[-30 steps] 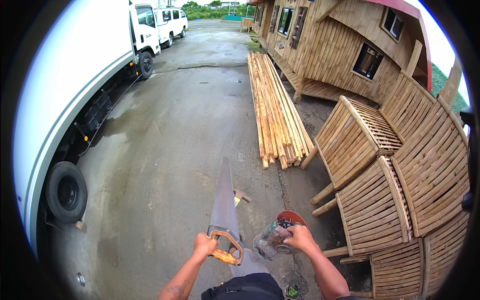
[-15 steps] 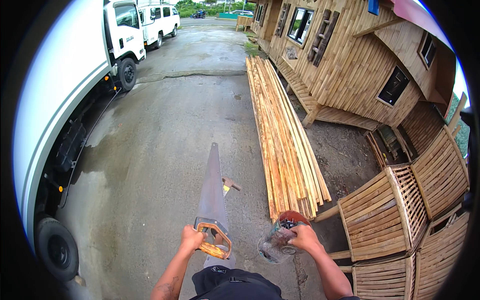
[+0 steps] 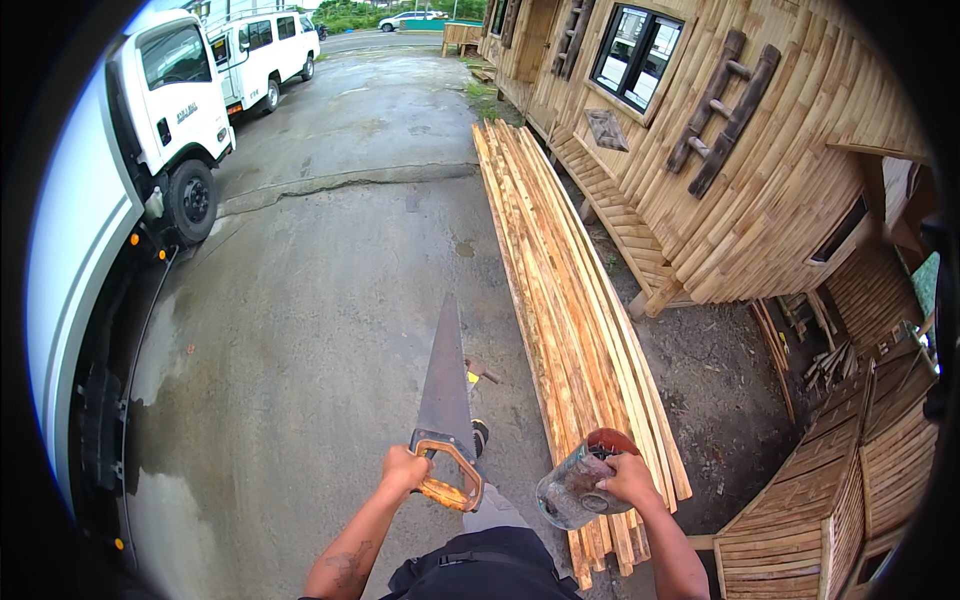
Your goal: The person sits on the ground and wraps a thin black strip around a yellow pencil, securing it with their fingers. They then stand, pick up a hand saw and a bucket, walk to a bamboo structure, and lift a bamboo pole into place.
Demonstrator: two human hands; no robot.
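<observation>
My left hand [image 3: 405,468] is closed round the wooden handle of a handsaw [image 3: 444,385], its blade pointing forward and away from me. Just behind the blade shows a hammer [image 3: 481,371] with a brownish head and a bit of yellow; what holds it is hidden by the saw. My right hand [image 3: 630,480] grips the edge of a scuffed, greyish container [image 3: 573,492] with a reddish inside near its rim. The container is tilted, and its contents are hard to make out. Below it lies the near end of a long stack of lumber [image 3: 560,300].
A white truck [image 3: 90,230] stands along the left, with another white vehicle [image 3: 262,60] beyond it. On the right rises a bamboo-clad house [image 3: 640,150], and slatted bamboo panels [image 3: 780,540] stand near right. A crack [image 3: 340,182] crosses the concrete ahead.
I have moved forward along the lumber, whose near end now lies below the container. My view has turned somewhat right. Both hands keep their holds, and a shoe shows beside the saw.
</observation>
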